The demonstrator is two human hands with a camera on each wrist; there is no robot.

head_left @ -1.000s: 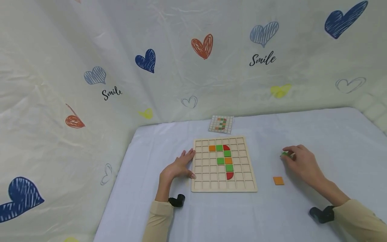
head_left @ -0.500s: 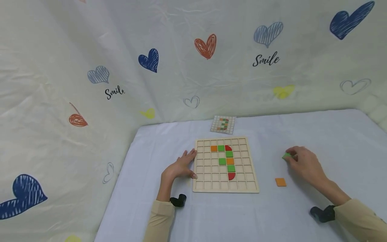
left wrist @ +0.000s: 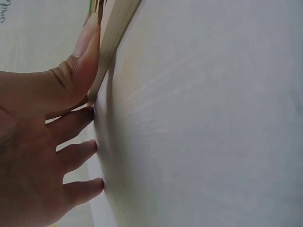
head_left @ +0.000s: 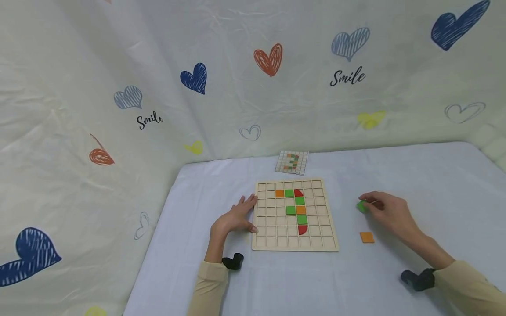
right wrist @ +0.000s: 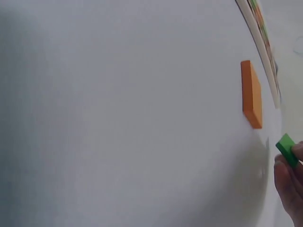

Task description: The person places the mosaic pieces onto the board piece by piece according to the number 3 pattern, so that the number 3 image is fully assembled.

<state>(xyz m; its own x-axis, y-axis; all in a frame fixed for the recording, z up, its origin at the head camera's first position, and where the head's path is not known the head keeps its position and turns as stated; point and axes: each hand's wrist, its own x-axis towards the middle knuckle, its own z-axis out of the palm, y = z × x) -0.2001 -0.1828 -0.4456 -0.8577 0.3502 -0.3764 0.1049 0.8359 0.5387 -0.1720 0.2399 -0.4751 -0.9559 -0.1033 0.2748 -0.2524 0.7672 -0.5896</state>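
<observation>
A wooden grid board (head_left: 272, 245) lies on the table, with orange, green and red tiles set in some of its squares. Along its left edge, my left hand (head_left: 234, 217) rests with fingers spread, the thumb touching the board's rim (left wrist: 118, 28) in the left wrist view. To the right of the board, my right hand (head_left: 389, 213) pinches a green square tile (head_left: 361, 206) between thumb and fingers, apart from the board. In the right wrist view this green tile (right wrist: 287, 150) shows at the fingertips. A loose orange square tile (head_left: 366, 237) lies flat just in front of that hand.
Behind the board lies a printed pattern card (head_left: 291, 163) showing a grid with coloured squares. A white cloth (head_left: 300, 281) covers the table. A curtain with hearts (head_left: 221, 109) hangs at the back and left. Each wrist wears a black camera (head_left: 233, 261).
My right hand has moved left toward the board with the green tile, which shows more plainly now. The left hand stays at the board's edge. The head view shifted slightly.
</observation>
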